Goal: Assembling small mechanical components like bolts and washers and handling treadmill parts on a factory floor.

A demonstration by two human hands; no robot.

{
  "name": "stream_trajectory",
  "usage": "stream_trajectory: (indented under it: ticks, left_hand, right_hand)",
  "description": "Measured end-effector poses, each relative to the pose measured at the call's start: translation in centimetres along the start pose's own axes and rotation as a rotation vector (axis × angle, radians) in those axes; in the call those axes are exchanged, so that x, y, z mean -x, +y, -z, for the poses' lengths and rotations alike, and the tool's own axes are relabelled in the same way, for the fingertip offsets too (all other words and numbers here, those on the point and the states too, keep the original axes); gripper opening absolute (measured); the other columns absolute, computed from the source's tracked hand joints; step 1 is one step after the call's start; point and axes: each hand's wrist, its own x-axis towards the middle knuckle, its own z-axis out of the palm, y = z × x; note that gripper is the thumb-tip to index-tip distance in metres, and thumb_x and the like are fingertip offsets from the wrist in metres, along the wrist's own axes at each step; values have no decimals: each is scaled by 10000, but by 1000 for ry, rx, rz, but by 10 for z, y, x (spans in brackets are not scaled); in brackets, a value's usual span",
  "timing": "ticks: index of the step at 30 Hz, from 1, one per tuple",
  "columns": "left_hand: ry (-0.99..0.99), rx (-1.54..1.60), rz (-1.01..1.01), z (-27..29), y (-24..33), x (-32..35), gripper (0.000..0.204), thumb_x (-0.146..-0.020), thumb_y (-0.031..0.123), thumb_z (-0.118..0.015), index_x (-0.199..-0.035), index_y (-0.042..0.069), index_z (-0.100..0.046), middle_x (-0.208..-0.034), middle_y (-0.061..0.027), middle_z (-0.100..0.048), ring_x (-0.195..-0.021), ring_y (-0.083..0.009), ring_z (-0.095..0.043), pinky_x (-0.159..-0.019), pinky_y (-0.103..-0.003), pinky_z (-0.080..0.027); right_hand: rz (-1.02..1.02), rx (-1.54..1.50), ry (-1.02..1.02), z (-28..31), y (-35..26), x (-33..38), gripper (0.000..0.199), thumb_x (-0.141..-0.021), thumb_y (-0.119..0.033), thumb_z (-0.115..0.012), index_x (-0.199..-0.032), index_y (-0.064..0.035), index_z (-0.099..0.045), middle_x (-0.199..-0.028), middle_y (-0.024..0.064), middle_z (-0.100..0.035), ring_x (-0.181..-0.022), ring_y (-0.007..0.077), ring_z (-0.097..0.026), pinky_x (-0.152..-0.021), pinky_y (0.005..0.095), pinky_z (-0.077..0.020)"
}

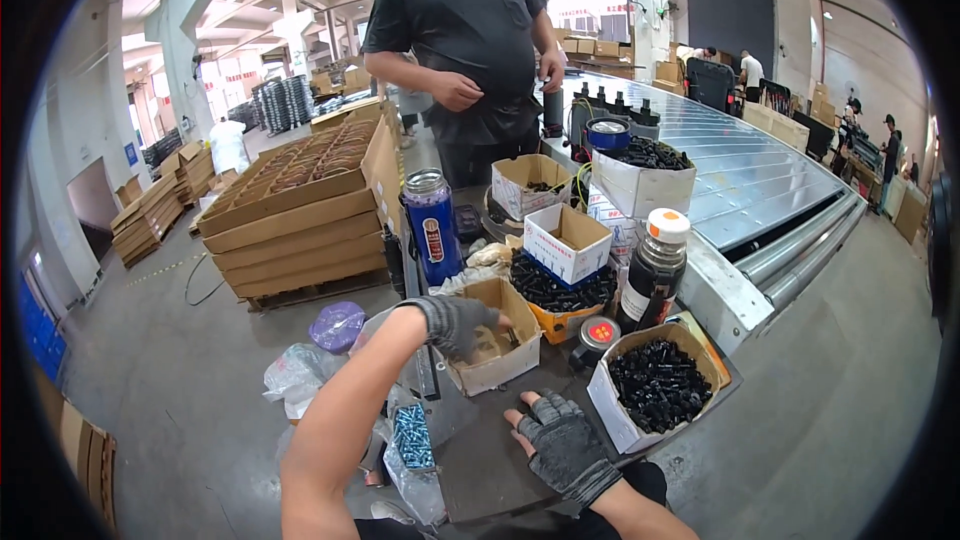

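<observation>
My left hand [455,327], in a grey fingerless glove, reaches over an open cardboard box [500,374] with its fingertips inside. Those fingers look drawn together; what they hold, if anything, is hidden. Few small pieces show on the bottom of that box. My right hand [565,445], gloved alike, rests palm down on the dark tabletop [487,465], fingers apart and holding nothing. Just right of it stands a white box [619,408] full of small black parts [660,385]. Bluish screws [412,436] fill a small box beside my left forearm.
Behind are a blue flask [432,230], a dark bottle with a white lid [655,270], a small jar [597,337] and more part boxes [568,243]. A person [455,50] stands across the table. A metal roller conveyor [740,180] runs at right; stacked cartons [300,230] stand left.
</observation>
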Motion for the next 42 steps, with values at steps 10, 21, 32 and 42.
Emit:
stream_trajectory:
  ticks: [10,21,32,42]
  left_hand:
    - [-154,-130,-140,-26,10,-39,420,-872,198,-620,-1281,102,-613,-1242,-182,-637,-1154,-368,-612,-978,-441,-476]
    - [-87,-111,-26,-37,22,-45,388,-890,203,-585,-1245,58,-642,-1222,-187,-681,-1150,-348,-642,-965,-427,-497]
    - [8,-196,47,-38,21,-42,343,-881,217,-611,-1182,63,-668,-1139,-205,-699,-1063,-382,-664,-907,-451,-518]
    - [447,482,-295,-43,52,93,212,-911,167,-673,-1072,35,-630,-869,-59,-648,-823,-214,-649,-792,-352,-529]
  right_hand:
    - [-28,-4,99,-14,7,6,290,-895,-225,-675,-1144,-77,-682,-1219,202,-627,-1106,364,-611,-938,448,-495]
    - [55,-83,118,-25,14,16,320,-851,-160,-658,-1153,-55,-681,-1222,181,-639,-1127,343,-615,-987,442,-486]
    - [53,-148,38,-10,12,10,415,-746,-38,-621,-1159,-51,-656,-1141,158,-644,-1102,337,-600,-1006,447,-456]
    - [-122,-297,220,12,9,4,302,-864,30,-590,-1153,-32,-649,-1102,174,-648,-1055,354,-612,-929,412,-482]
